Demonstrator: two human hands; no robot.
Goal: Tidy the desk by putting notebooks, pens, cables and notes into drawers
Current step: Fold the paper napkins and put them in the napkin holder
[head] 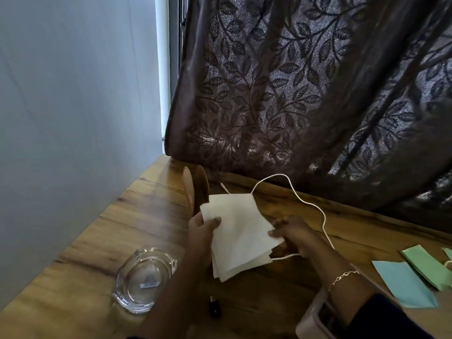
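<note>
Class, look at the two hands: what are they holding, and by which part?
Both hold one stack of white paper sheets: the left hand grips its left edge, thumb on top, and the right hand grips its right edge.

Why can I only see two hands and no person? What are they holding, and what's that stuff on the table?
The camera sits on the person's head, looking down, so only their hands show. The left hand and right hand both hold a stack of white papers above the wooden desk. On the desk lie a white cable, a glass ashtray, a blue note and a green note. A leaf-patterned curtain hangs behind.
</note>
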